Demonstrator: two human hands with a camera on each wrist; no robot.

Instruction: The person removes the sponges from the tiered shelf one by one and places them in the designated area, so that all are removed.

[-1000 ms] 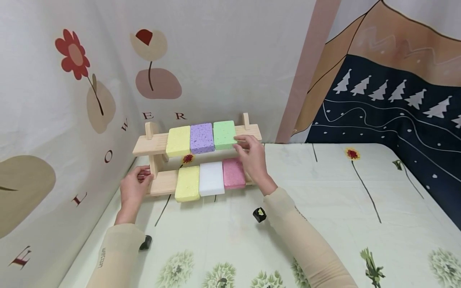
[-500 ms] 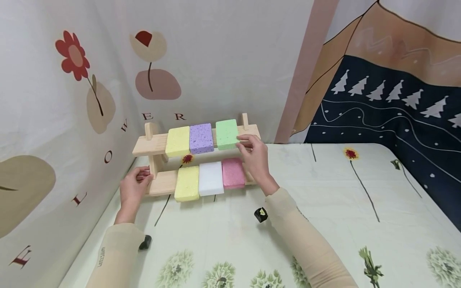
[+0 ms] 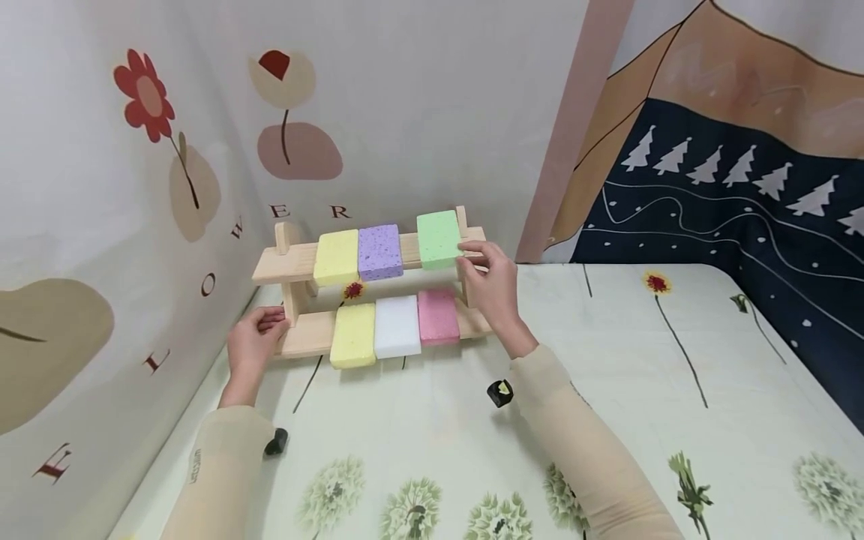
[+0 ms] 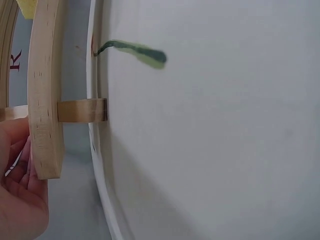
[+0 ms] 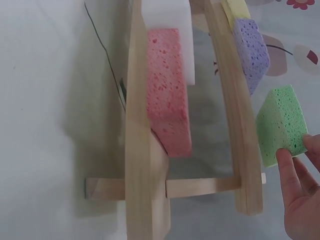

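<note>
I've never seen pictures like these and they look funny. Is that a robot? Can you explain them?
No robot! These are a person's bare left hand and right hand. The wide picture comes from a camera worn on the head, looking forward and down. The other two come from cameras on the left and right wrists.

On a pale, flower-printed cloth stands a two-shelf rack of light wood. Its upper shelf carries a yellow rectangular sponge and a purple speckled sponge. Its lower shelf carries another yellow rectangular sponge, a white rectangular block and a pink rectangular sponge.

The right hand pinches a light-green rectangular sponge by its edge. The left hand holds the rack's left end.
</note>
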